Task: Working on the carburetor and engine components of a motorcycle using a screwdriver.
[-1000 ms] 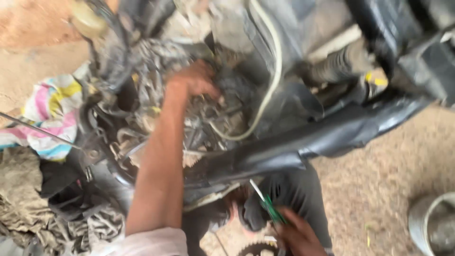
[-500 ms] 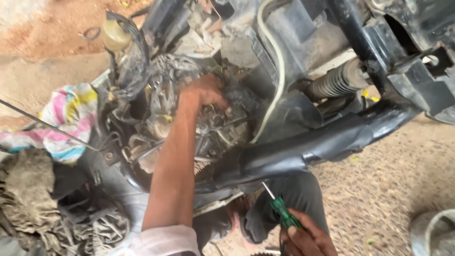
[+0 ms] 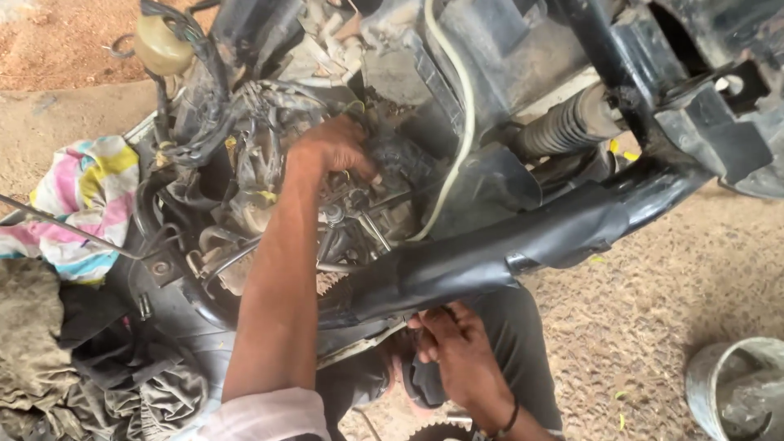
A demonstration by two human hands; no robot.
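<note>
A stripped motorbike fills the view, its black frame tube (image 3: 490, 257) slanting across the middle. My left hand (image 3: 331, 147) reaches into the engine bay, fingers curled over a dark engine part (image 3: 400, 159) among wires and cables. My right hand (image 3: 453, 347) is below the frame tube with its fingertips pressed up against the tube's underside. The green-handled screwdriver seen earlier does not show in it now. A black band circles my right wrist.
A pale hose (image 3: 465, 122) curves down past the engine. A coil spring (image 3: 563, 126) lies at upper right, a cream reservoir (image 3: 163, 45) at top left. A striped cloth (image 3: 82, 196) and grey rags (image 3: 33, 343) lie left; a metal bucket (image 3: 735, 384) stands bottom right on sand.
My right hand rose from the lower edge up to the frame tube's underside, and the green screwdriver went out of sight. My left hand stayed on the engine part.
</note>
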